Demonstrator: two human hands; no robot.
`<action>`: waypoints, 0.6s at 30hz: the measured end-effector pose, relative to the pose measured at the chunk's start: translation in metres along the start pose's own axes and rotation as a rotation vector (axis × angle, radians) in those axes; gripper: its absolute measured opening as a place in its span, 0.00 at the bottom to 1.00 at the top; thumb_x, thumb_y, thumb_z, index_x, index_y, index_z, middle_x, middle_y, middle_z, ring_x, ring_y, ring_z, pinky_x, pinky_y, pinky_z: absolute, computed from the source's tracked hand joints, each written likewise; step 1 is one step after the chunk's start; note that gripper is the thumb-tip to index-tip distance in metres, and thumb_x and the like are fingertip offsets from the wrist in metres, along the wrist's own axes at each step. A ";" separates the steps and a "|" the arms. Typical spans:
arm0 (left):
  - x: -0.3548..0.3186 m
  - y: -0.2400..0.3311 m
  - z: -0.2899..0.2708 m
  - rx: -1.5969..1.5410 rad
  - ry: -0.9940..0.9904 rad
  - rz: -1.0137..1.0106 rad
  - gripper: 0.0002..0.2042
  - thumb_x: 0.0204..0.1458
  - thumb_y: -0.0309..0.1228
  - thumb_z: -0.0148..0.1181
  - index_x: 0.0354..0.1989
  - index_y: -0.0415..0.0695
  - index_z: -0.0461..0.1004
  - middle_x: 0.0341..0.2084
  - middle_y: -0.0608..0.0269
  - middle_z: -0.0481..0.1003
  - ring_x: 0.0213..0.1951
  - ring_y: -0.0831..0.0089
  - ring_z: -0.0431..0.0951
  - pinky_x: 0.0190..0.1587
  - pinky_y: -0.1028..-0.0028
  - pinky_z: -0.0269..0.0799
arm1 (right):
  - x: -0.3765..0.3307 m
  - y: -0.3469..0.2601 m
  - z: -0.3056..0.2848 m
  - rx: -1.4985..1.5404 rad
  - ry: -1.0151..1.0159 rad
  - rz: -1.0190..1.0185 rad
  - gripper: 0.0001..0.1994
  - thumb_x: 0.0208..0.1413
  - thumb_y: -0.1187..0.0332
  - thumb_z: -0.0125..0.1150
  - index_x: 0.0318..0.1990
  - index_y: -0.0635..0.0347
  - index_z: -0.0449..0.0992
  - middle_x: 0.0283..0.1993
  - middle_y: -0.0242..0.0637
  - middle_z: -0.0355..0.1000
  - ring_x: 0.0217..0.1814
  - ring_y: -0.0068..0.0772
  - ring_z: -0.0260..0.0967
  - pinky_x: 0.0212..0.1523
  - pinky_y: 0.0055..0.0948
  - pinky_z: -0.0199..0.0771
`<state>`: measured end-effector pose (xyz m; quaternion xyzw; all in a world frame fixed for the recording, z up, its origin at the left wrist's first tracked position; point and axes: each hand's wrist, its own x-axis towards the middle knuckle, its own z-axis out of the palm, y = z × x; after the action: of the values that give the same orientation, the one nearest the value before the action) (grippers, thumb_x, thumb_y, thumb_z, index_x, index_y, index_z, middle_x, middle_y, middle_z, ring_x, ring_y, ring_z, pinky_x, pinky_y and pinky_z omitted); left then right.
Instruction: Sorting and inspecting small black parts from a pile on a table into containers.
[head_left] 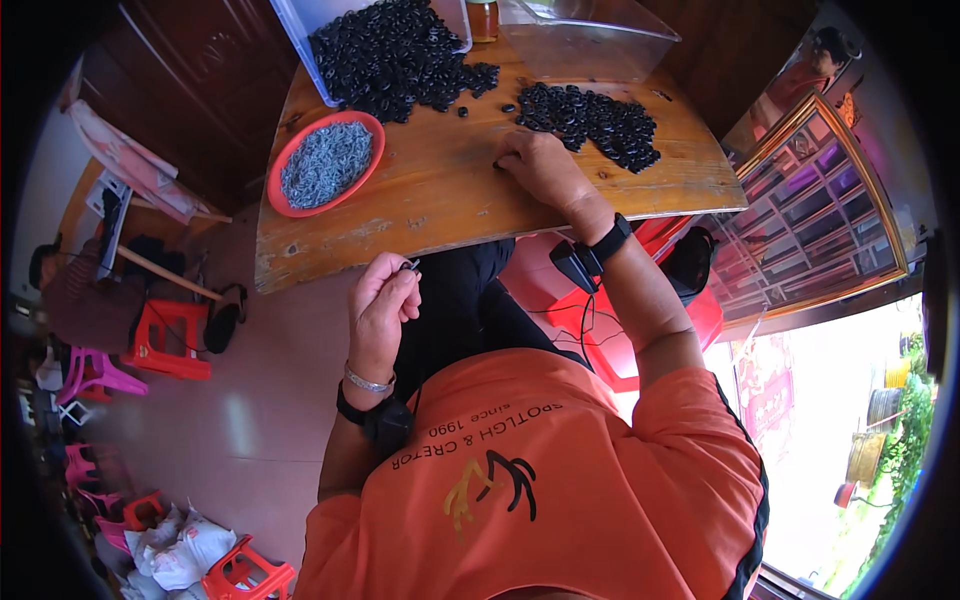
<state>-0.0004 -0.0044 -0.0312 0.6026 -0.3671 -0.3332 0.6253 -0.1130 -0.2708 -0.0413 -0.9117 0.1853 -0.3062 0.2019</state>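
In front of my body, just off the table's near edge, my left hand pinches a small black oval piece between thumb and fingertips. My right hand is over the wooden table, its fingers bent together around a small dark piece, mostly hidden. Just beyond that hand lies a spread of shiny black oval pieces. A larger heap of similar black pieces spills from a tipped clear plastic bin. At the table's left, a red bowl holds many small silvery metal parts.
A clear plastic tray and a jar stand at the back of the table. Red stools and white bags are on the floor at left. Another person sits at far left. A framed picture panel leans at right.
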 end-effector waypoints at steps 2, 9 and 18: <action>0.002 -0.002 -0.001 -0.006 -0.011 0.002 0.07 0.55 0.32 0.50 0.28 0.42 0.67 0.17 0.72 0.66 0.19 0.87 0.63 0.22 0.86 0.58 | 0.001 0.001 -0.001 -0.028 0.003 -0.019 0.05 0.46 0.72 0.56 0.29 0.62 0.76 0.31 0.45 0.73 0.36 0.47 0.72 0.39 0.36 0.71; 0.002 -0.005 0.000 -0.017 -0.009 -0.008 0.08 0.54 0.33 0.51 0.27 0.43 0.68 0.16 0.72 0.66 0.19 0.87 0.63 0.21 0.86 0.57 | 0.002 0.003 -0.001 -0.184 -0.102 -0.106 0.06 0.46 0.71 0.54 0.28 0.61 0.76 0.31 0.44 0.73 0.36 0.47 0.72 0.39 0.38 0.71; 0.055 -0.009 0.001 0.037 -0.001 0.037 0.09 0.53 0.34 0.50 0.28 0.41 0.69 0.21 0.69 0.69 0.24 0.83 0.68 0.27 0.82 0.63 | 0.012 0.002 0.009 0.056 -0.112 0.032 0.08 0.47 0.72 0.55 0.34 0.66 0.76 0.27 0.41 0.74 0.28 0.34 0.72 0.34 0.29 0.72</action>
<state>0.0268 -0.0530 -0.0370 0.6070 -0.3847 -0.3150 0.6199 -0.0988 -0.2752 -0.0430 -0.9184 0.1796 -0.2564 0.2421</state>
